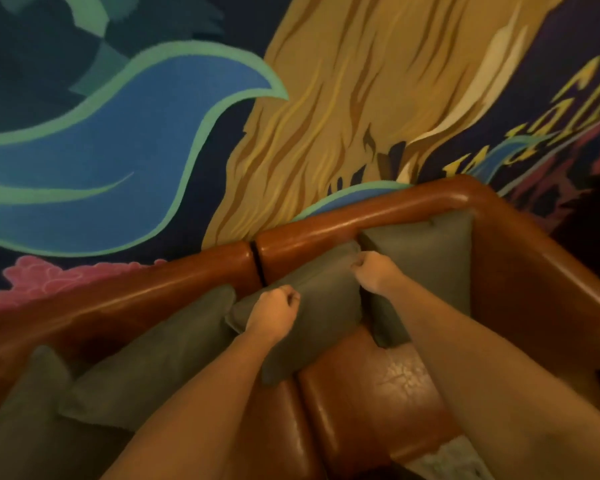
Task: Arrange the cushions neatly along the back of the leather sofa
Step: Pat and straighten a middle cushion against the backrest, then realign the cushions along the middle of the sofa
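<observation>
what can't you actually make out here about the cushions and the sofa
- Head view: the left end of the sofa and the far-left cushion are cut off by the frame edge, so the cushion count is uncertain.
- The held cushion has its lower corner hidden by the left forearm.
- The fingertips of the left hand and right hand curl out of sight.
- The mural lettering is cut off at the right.

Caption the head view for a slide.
Both hands, left and right, grip a grey cushion against the leather sofa back.
</observation>
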